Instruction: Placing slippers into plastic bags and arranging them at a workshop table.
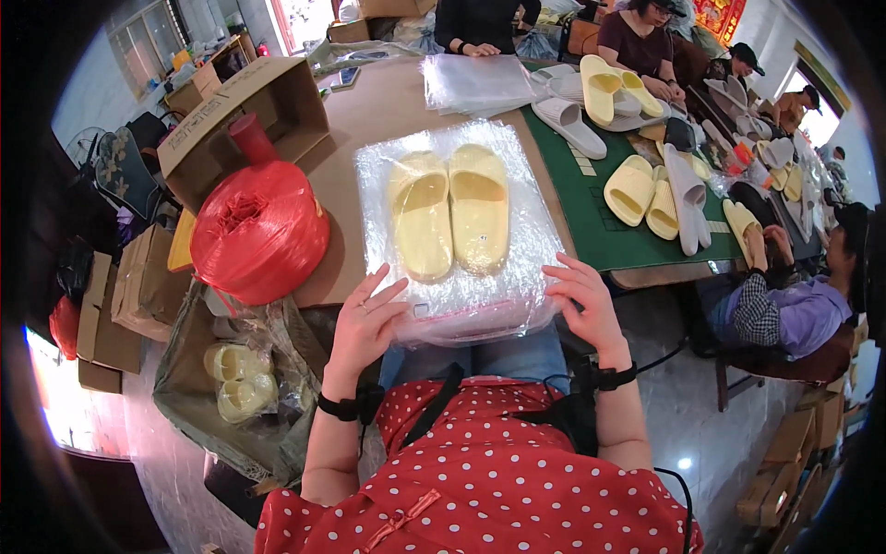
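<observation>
A pair of pale yellow slide slippers (450, 210) lies side by side, toes away from me, in the middle of a thick stack of clear plastic bags (533, 208). Whether a film covers the slippers I cannot tell for sure. The stack sits at the table's near edge, its front part reaching over my lap. My left hand (365, 319) rests at its near left corner, fingers spread over the plastic. At the near right corner my right hand (585, 300) touches the edge with its fingers stretched and apart. Neither hand touches the slippers.
Left stand a big red twine roll (260, 231) and an open carton (245, 129). Below them, a sack (198, 406) holds bagged yellow slippers. More bags (475, 81) lie ahead. Loose slippers cover the green mat (581, 217) at right, where several people sit working.
</observation>
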### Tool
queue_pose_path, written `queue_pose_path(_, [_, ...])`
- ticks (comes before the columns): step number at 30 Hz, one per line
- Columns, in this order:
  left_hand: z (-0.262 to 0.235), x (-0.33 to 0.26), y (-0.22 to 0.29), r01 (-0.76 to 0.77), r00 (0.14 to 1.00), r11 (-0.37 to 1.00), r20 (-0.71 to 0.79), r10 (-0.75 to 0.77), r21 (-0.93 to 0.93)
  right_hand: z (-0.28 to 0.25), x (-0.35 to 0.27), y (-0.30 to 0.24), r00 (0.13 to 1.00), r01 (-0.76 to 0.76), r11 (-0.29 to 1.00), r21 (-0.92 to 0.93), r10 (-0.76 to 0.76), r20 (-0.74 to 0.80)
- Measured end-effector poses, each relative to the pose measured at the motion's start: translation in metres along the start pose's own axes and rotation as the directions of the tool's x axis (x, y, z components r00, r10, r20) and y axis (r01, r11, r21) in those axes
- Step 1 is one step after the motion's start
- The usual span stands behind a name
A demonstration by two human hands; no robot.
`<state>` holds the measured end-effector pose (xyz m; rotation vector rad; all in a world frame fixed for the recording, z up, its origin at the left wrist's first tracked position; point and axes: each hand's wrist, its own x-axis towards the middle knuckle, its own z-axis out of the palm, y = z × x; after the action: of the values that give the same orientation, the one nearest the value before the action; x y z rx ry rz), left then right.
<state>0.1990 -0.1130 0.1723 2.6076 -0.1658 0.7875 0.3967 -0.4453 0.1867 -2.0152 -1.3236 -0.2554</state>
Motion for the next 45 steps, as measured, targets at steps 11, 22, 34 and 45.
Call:
queue_pose_path(11, [0.005, 0.005, -0.001, 0.226, 0.932, 0.938, -0.222, -0.287, -0.263, 0.017, 0.009, 0.013, 0.890, -0.245, 0.868, 0.431, 0.378, -0.256])
queue_pose_path(22, [0.038, 0.040, -0.025, 0.504, 0.705, 0.634, -0.145, -0.695, -0.586, 0.037, 0.046, 0.025, 0.797, -0.429, 0.887, 0.173, 0.462, -0.389])
queue_pose_path(34, [0.038, 0.043, -0.017, 0.598, 0.636, 0.626, -0.179, -0.751, -0.501, 0.092, 0.073, -0.059, 0.989, 0.050, 0.970, -0.239, -0.080, -0.121])
queue_pose_path(45, [0.039, 0.060, 0.026, 0.170, 0.964, 0.967, -0.233, -0.125, 0.189, 0.120, 0.070, -0.045, 0.998, 0.063, 0.950, -0.306, -0.060, 0.022])
